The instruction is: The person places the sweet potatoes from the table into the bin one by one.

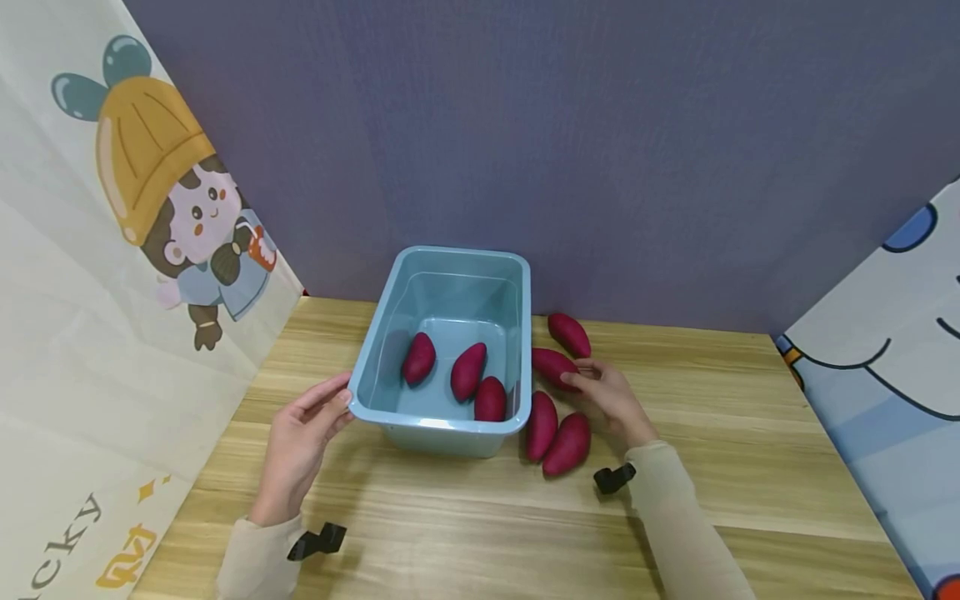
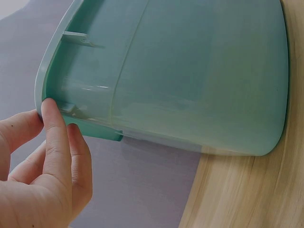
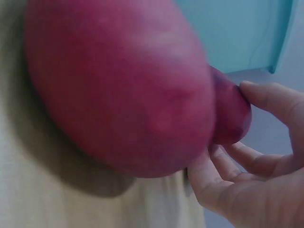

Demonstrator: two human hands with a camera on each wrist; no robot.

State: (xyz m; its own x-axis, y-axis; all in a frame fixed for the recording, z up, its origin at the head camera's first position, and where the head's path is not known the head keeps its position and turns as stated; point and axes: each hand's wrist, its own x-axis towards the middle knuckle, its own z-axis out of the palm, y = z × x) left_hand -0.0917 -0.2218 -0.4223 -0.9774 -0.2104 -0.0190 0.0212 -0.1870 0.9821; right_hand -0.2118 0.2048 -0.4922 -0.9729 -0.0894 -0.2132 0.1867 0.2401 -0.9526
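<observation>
- L hand [image 1: 303, 435] pinching lt-blue bin [image 1: 442, 440] rim, near-L corner
- 2 loose sweet potatoes [image 1: 568, 444] on table [image 1: 465, 521], R of bin
- R hand [image 1: 609, 400] pinching 1 sweet potato [image 1: 551, 365], just R of bin
- 3 binned sweet potatoes [image 1: 468, 372]
- 1 far sweet potato [image 1: 569, 335] nr wall [image 1: 615, 167]

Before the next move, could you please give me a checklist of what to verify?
1. Left grip on the light-blue rectangular plastic bin: ok, pinching the rim at its near-left corner.
2. Right grip on one smooth crimson sweet potato: ok, held near one end.
3. Bin uncovered, with floor room: ok, three sweet potatoes inside, bare floor showing.
4. Held sweet potato lifted off the wood-grain tabletop: cannot tell.
5. Space right of the bin clear: not ok, three more sweet potatoes lie there.
</observation>
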